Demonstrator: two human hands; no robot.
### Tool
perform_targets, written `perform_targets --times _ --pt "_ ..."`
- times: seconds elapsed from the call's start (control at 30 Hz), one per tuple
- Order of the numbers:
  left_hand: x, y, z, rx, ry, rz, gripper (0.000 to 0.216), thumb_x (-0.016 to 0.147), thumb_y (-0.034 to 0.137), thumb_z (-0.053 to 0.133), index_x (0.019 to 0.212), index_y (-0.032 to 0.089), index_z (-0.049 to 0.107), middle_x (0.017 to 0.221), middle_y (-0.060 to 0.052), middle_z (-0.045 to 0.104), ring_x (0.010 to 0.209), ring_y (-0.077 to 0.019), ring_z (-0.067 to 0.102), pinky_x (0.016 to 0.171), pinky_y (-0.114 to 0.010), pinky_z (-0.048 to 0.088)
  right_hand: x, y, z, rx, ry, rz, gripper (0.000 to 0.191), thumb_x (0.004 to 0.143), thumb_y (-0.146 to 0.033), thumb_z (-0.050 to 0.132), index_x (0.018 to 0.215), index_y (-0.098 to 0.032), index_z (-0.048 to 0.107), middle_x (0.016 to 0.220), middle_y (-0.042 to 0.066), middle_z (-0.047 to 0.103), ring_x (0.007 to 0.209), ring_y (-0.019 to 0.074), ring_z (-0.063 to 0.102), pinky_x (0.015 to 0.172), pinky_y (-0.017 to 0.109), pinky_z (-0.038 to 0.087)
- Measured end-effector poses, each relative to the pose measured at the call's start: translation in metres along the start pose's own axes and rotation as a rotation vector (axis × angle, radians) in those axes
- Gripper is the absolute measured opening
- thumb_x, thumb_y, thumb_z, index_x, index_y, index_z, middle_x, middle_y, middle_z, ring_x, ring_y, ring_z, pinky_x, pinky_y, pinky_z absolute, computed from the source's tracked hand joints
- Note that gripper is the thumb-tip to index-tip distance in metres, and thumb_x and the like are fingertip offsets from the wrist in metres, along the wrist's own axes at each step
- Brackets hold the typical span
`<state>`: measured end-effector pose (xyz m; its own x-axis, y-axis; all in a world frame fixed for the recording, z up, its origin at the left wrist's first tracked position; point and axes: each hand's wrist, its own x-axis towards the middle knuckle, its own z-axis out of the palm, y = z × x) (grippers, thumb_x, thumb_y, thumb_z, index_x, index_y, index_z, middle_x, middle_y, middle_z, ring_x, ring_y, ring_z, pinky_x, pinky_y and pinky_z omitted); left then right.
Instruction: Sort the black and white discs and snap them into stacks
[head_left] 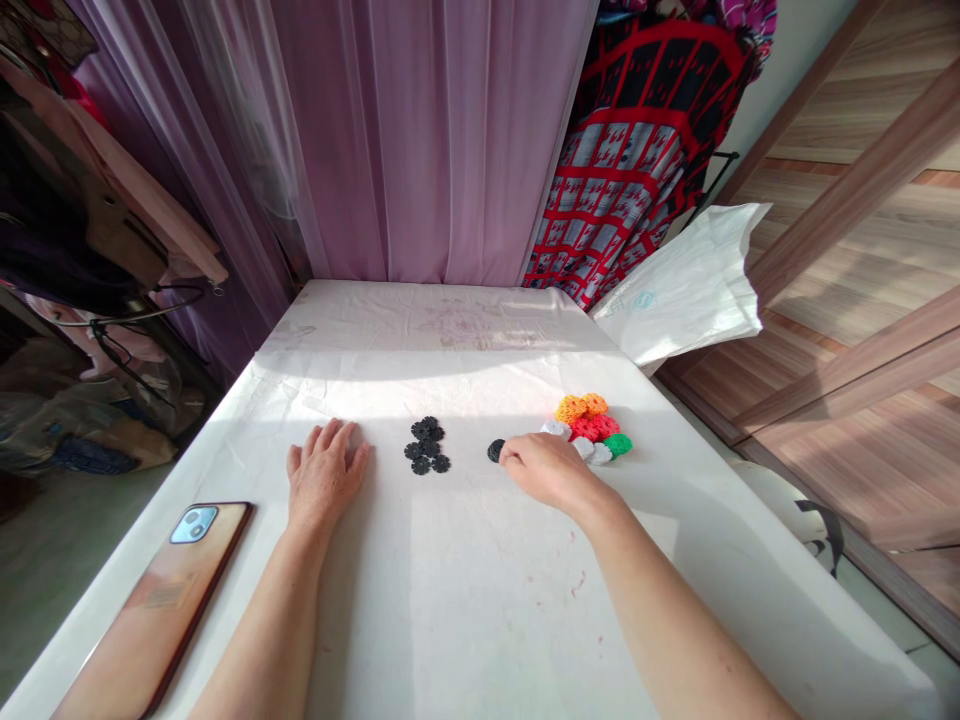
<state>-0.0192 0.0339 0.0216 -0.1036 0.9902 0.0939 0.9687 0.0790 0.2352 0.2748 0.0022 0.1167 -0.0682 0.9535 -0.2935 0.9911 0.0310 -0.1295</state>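
Observation:
My left hand (324, 470) lies flat on the white table (465, 580), fingers stretched out and holding nothing. A small group of black toothed discs (427, 446) sits just to its right. My right hand (546, 467) is curled, its fingertips pinching a single black disc (495, 450) against the table. Right behind that hand lies a pile of coloured discs (592, 425): orange, red, white and green.
A phone (161, 600) lies face down near the table's front left edge. Purple curtains (420, 140) hang behind the table. A white plastic bag (686, 285) and a red patterned cloth (637, 150) are at the back right. Clutter stands to the left.

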Motion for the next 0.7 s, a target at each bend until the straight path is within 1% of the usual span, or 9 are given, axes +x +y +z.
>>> perform_targets --times 0.1,0.17,0.23,0.3,0.37,0.43,0.53,0.7 --pt "-0.001 0.001 -0.001 -0.009 -0.010 -0.009 0.056 0.100 0.046 0.037 0.146 0.019 0.055 0.160 -0.012 0.046 0.150 -0.0338 0.036 0.122 -0.059 0.025 0.019 -0.019 -0.007 0.053 0.074 -0.104 0.034 0.093 -0.018 0.050 0.114 -0.027 0.076 0.119 0.003 0.076 0.111 0.0211 0.068 0.085 0.028 0.045" --pt "-0.001 0.001 -0.002 -0.014 -0.007 -0.006 0.055 0.100 0.046 0.037 0.145 0.020 0.056 0.160 -0.012 0.047 0.150 -0.0336 0.036 0.122 -0.059 0.025 0.041 -0.033 -0.006 0.055 0.101 -0.193 0.042 0.091 -0.015 0.052 0.127 -0.027 0.070 0.130 0.004 0.071 0.117 0.0203 0.065 0.090 0.027 0.045" --pt "-0.001 0.001 -0.002 -0.019 -0.003 -0.005 0.054 0.100 0.046 0.037 0.145 0.021 0.056 0.160 -0.012 0.047 0.150 -0.0335 0.036 0.122 -0.059 0.026 0.064 -0.047 -0.002 0.020 0.092 -0.270 0.048 0.092 -0.015 0.053 0.137 -0.028 0.064 0.134 0.005 0.067 0.118 0.0204 0.065 0.091 0.027 0.045" --pt "-0.001 0.000 -0.002 -0.029 0.001 -0.007 0.054 0.100 0.046 0.037 0.145 0.022 0.056 0.160 -0.012 0.047 0.150 -0.0337 0.037 0.122 -0.058 0.026 0.084 -0.057 0.002 -0.031 0.042 -0.326 0.051 0.092 -0.019 0.056 0.141 -0.031 0.061 0.134 0.006 0.066 0.116 0.0209 0.066 0.089 0.027 0.046" --pt "0.000 0.000 0.000 -0.043 0.008 -0.011 0.054 0.100 0.047 0.038 0.144 0.023 0.057 0.159 -0.012 0.048 0.149 -0.0340 0.037 0.122 -0.059 0.026 0.096 -0.063 0.005 -0.077 -0.006 -0.351 0.047 0.092 -0.023 0.059 0.138 -0.032 0.063 0.134 0.006 0.066 0.114 0.0209 0.067 0.086 0.026 0.046" --pt "-0.001 0.000 0.001 -0.052 0.013 -0.012 0.053 0.100 0.046 0.039 0.144 0.023 0.057 0.159 -0.012 0.048 0.149 -0.0338 0.037 0.121 -0.059 0.026 0.103 -0.067 0.005 -0.103 -0.034 -0.350 0.041 0.092 -0.024 0.059 0.131 -0.030 0.067 0.132 0.006 0.067 0.112 0.0204 0.067 0.084 0.026 0.046" --pt "-0.001 0.000 0.001 -0.047 -0.001 -0.012 0.054 0.100 0.046 0.038 0.145 0.023 0.056 0.160 -0.011 0.047 0.150 -0.0334 0.036 0.122 -0.059 0.025 0.104 -0.071 0.002 -0.118 -0.054 -0.333 0.033 0.089 -0.024 0.062 0.121 -0.023 0.072 0.127 0.008 0.070 0.110 0.0209 0.067 0.083 0.025 0.046" --pt "-0.002 0.001 -0.001 -0.035 -0.010 -0.012 0.054 0.101 0.046 0.037 0.145 0.022 0.055 0.160 -0.012 0.046 0.150 -0.0334 0.035 0.122 -0.058 0.024 0.100 -0.073 0.000 -0.135 -0.035 -0.304 0.035 0.087 -0.029 0.065 0.119 -0.017 0.071 0.124 0.014 0.071 0.108 0.0246 0.068 0.082 0.028 0.046"
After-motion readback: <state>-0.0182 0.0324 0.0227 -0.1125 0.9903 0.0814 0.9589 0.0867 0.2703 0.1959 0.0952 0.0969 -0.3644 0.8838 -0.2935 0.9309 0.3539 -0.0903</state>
